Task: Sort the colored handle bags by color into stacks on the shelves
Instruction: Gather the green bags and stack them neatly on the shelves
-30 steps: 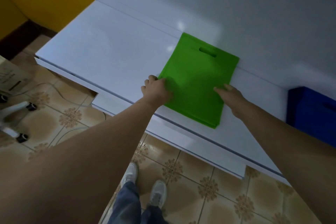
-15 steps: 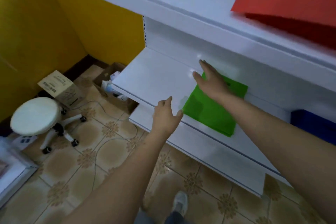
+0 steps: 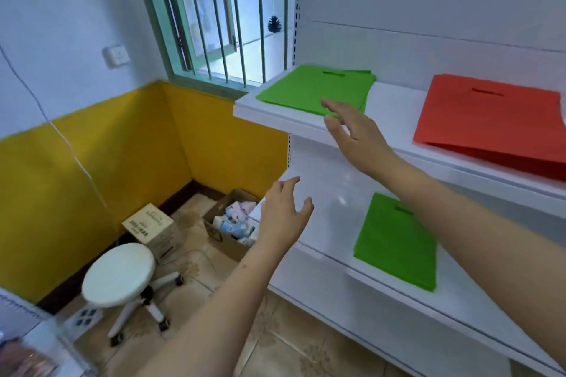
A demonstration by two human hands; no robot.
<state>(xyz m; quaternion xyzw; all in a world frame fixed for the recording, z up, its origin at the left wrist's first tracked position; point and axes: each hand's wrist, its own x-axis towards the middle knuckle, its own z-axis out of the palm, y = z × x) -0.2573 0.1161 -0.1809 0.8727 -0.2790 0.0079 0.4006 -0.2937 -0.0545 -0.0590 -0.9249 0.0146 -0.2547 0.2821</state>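
A stack of large green handle bags lies at the left end of the upper white shelf. A stack of red handle bags lies to its right on the same shelf. A smaller green bag stack lies on the lower shelf. My right hand is raised with fingers spread, its fingertips over the front edge of the upper green stack. My left hand hovers empty with fingers spread beside the lower shelf's left end.
A white stool stands on the tiled floor at the lower left. Behind it are a closed cardboard box and an open carton of small packets. A barred window and a yellow wall fill the corner.
Both hands left the small green stack on the lower shelf. My view rose; my right hand lifted up to the upper shelf's green stack, and my left hand moved off to the left.
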